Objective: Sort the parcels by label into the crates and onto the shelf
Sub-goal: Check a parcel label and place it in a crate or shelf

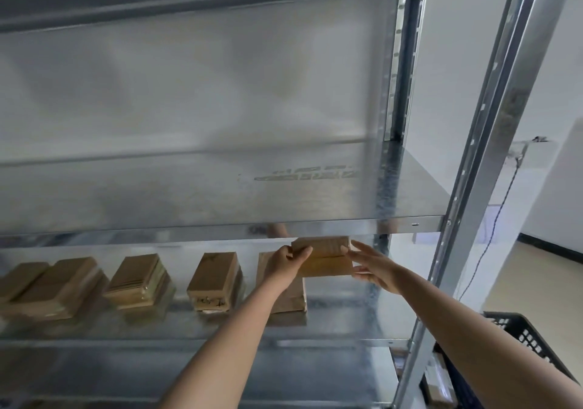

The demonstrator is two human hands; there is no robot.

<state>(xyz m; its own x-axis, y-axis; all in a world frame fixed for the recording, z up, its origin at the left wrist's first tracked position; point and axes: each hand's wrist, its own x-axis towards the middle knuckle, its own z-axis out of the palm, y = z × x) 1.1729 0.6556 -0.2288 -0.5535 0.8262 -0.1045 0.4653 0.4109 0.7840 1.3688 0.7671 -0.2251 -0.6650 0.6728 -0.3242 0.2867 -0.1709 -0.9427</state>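
A brown cardboard parcel (325,257) is held between both hands just under the edge of the upper metal shelf (220,200). My left hand (288,261) grips its left end with curled fingers. My right hand (375,266) touches its right end with straight fingers. Beneath it a flat brown parcel (290,298) lies on the lower shelf (189,329). Further left on that shelf sit three more brown parcels: one with handwriting (214,282), one wrapped in clear film (138,282) and a stack at the far left (50,288).
A galvanised shelf post (473,187) stands at the right. A black plastic crate (523,345) sits low on the right, with parcels inside it. A thin cable (492,235) hangs down the white wall behind.
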